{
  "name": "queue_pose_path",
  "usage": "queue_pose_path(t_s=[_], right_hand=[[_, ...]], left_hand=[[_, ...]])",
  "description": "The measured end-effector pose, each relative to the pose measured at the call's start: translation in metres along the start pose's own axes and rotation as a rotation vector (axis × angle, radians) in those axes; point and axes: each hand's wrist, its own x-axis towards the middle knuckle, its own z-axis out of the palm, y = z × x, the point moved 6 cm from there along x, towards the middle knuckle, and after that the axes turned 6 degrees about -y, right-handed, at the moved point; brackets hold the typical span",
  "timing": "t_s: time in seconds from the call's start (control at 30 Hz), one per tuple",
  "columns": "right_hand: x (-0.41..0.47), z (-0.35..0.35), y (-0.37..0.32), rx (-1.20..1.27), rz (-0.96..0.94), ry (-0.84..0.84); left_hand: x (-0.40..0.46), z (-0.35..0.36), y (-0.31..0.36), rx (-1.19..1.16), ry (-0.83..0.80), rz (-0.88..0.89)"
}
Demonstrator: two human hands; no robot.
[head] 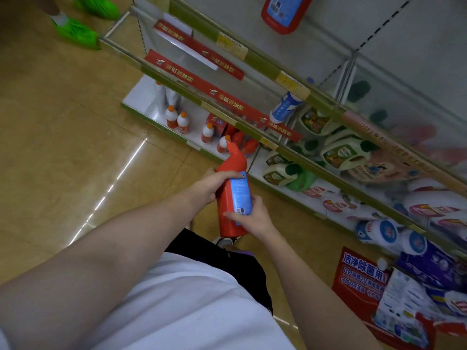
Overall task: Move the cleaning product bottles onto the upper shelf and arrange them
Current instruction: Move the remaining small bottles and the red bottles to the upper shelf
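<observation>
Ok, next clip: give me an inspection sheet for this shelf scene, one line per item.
Surface: glossy tan tiled floor; white bottom shelf of a green-edged store rack.
Job's things: red angled-neck plastic bottle with blue label, held in both hands; a similar red bottle already on an upper shelf.
Clutter: small white bottles with orange caps, cream detergent jugs, red promotional sign.
Grippers: left hand grips the bottle's upper body; right hand grips its lower body.
Cables: nothing seen.
Surroundings: someone's bright green shoe covers at the rack's far end.
</observation>
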Motion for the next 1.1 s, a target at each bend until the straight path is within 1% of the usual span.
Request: queue_pose_path(t_s=[0.07,0.13,0.2,0.23,0.33,0.43,0.57,0.63,0.73,0.8,0.97,1.1], right_hand=[[-0.001,0.010,-0.010,-0.225,0.014,0.032],[-0.003,0.012,-0.019,-0.382,0.066,0.115],[-0.003,0.009,-0.023,-0.396,0.077,0.187],[-0.002,0.006,-0.024,-0.386,0.063,0.189],[0.004,-0.004,-0.020,-0.296,0.041,0.097],[0.007,-0.013,-0.017,-0.129,0.038,-0.011],[0.003,-0.012,-0.014,0.303,0.033,-0.178],[-0.003,-0.007,-0.013,0.420,0.034,-0.291],[-0.012,0.001,-0.016,0.506,0.062,-0.457],[-0.014,0.006,-0.016,0.532,0.081,-0.481],[-0.012,0.015,-0.015,0.618,0.076,-0.423],[-0.007,0.012,-0.010,0.603,0.061,-0.352]], left_hand=[[0.000,0.004,0.005,0.047,0.048,0.026],[-0.004,0.011,0.008,0.035,0.053,0.019],[-0.006,0.013,0.011,0.033,0.049,0.024],[-0.006,0.013,0.013,0.052,0.042,0.019],[-0.009,0.014,0.015,0.114,0.001,-0.031],[-0.009,0.012,0.012,0.106,-0.056,-0.089],[-0.004,-0.003,0.002,-0.041,-0.079,-0.098],[-0.005,-0.008,-0.002,-0.134,-0.097,-0.084],[-0.003,-0.009,-0.002,-0.293,-0.190,-0.061],[-0.002,-0.012,-0.003,-0.308,-0.192,-0.059],[-0.002,-0.015,0.001,-0.264,-0.155,-0.050],[0.002,-0.032,0.001,-0.240,-0.040,-0.058]])
